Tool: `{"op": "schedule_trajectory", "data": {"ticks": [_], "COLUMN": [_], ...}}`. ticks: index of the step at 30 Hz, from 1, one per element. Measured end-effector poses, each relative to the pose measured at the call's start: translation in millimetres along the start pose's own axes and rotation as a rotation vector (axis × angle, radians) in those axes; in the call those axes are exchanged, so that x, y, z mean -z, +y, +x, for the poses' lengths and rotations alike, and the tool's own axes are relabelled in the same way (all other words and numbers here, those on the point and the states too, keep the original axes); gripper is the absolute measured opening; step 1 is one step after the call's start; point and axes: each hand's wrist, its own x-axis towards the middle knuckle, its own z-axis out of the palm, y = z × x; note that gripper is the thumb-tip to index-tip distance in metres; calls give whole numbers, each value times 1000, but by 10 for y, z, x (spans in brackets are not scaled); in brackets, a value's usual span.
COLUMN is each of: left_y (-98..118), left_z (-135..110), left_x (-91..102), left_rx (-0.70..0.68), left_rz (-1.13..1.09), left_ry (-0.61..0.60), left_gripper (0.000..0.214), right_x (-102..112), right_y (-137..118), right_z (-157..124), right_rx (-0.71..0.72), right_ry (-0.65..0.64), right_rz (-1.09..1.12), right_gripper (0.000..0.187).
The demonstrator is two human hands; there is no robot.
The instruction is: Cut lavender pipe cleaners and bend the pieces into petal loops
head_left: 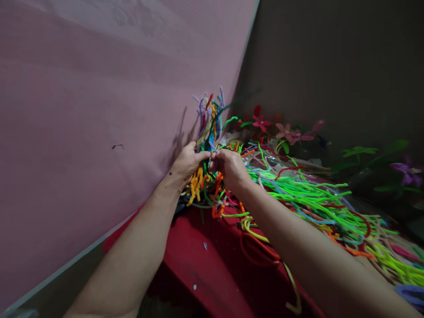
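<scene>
Over the far end of the red-covered table [212, 256], my left hand [189, 162] is closed round an upright bundle of fuzzy pipe cleaners [209, 117]. Lavender, red, yellow, blue and green ends stick up above the hand, and orange-yellow ends hang below it. My right hand [231, 167] meets the left at the bundle's side, its thumb and fingertips pinched together. A short lavender pipe cleaner [214, 147] pokes up at those fingertips. The exact grip of the right fingers is partly hidden.
Loose green pipe cleaners [308, 190] and other colours spread over the right side. Scissors with red handles [260, 251] lie beneath my right forearm. Pink pipe-cleaner flowers [288, 131] and a purple flower [409, 172] stand behind. A pink wall [109, 97] closes off the left.
</scene>
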Motion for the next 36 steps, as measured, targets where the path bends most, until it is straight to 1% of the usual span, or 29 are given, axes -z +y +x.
{"op": "schedule_trajectory", "data": {"ticks": [2,4,6,9,10,11,12,13,14,15,16,18,19,20,21,22,24,25,29,32,36], "left_y": [-4,-32,-66,-83,-74,-58,-38,-14,10,34,56,92,106,117,126,132,136,136,130,121,86], "left_z": [-7,6,31,56,57,54,47,39,29,19,7,-19,-34,-52,-70,-89,-124,-138,-165,-168,-158], "left_x": [-24,-36,-30,0,10,18,24,26,25,21,13,-8,-21,-36,-50,-65,-91,-101,-126,-140,-161], "left_rx": [25,32,41,74,89,105,120,135,149,160,172,196,206,215,222,228,234,235,227,215,208], "left_rz": [-89,-141,-153,-182,-196,-213,-231,-249,-267,-284,-297,-316,-321,-324,-326,-327,-330,-333,-332,-310,-292], "left_ry": [-15,28,83,133,134,128,119,108,97,85,69,22,-5,-32,-60,-89,-142,-166,-229,-209,-156], "left_gripper": [24,22,20,20,19,19,19,19,19,19,18,18,18,18,19,19,20,21,32,33,26], "right_x": [-26,-70,-112,-96,-55,5,82,171,264,354,433,535,554,550,526,488,384,329,174,142,111], "right_y": [-32,-55,-73,-120,-148,-183,-226,-273,-323,-372,-416,-479,-491,-488,-470,-439,-354,-307,-166,-112,-57], "right_z": [-53,-133,-249,-478,-559,-634,-699,-747,-774,-775,-751,-634,-550,-458,-362,-270,-106,-39,130,176,172], "right_rx": [-66,-131,-211,-307,-338,-367,-416,-537,-623,-639,-570,-327,-254,-200,-164,-167,-142,-118,-37,18,49], "right_ry": [-58,-112,-182,-318,-435,-518,-635,-854,-1022,-1052,-937,-521,-360,-231,-107,-11,56,85,163,211,222], "right_rz": [96,94,95,38,-45,-71,-81,-60,-23,30,132,345,413,441,413,331,290,274,188,135,141], "right_gripper": [8,5,6,10,10,7,5,7,9,10,12,12,13,16,19,19,14,15,15,16,11]}}
